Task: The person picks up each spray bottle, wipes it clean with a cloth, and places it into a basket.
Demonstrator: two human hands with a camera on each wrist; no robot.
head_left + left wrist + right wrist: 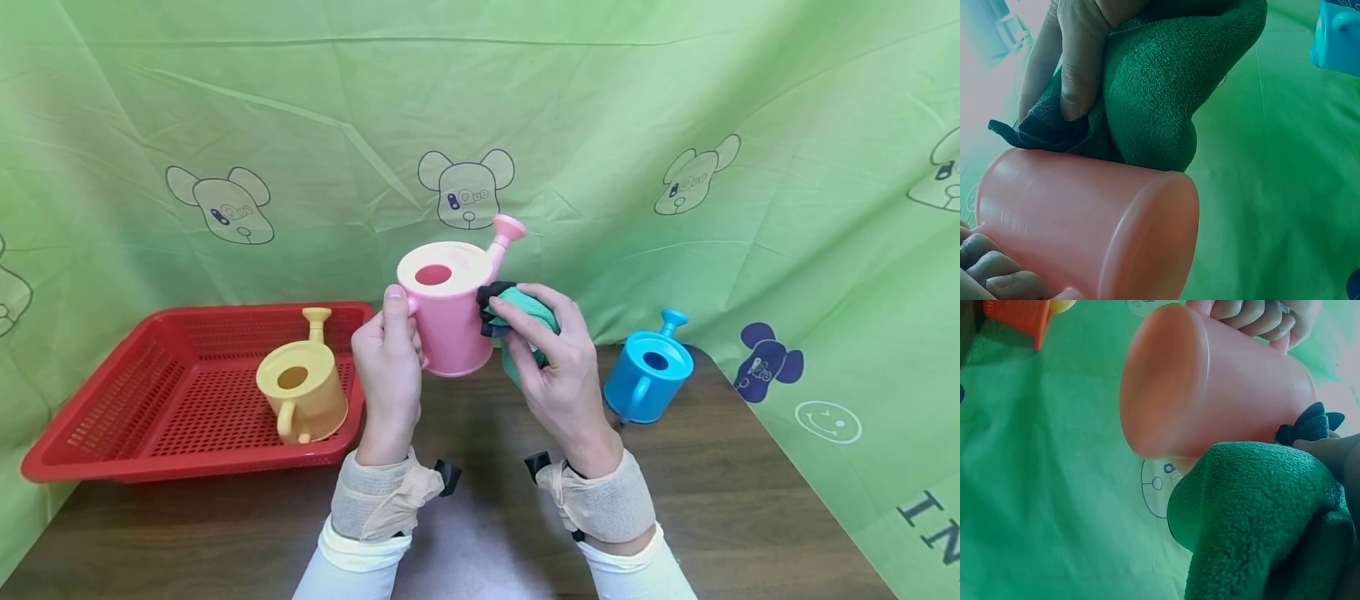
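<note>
Pink watering can (454, 333) touches green cloth (1154, 87) (backdrop (600, 92) reads "IN").

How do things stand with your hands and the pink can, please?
Left hand grips pink can, raised off table. Right hand holds cloth against its side. Nothing seen in the way; blue can stands apart, to the right.
</note>
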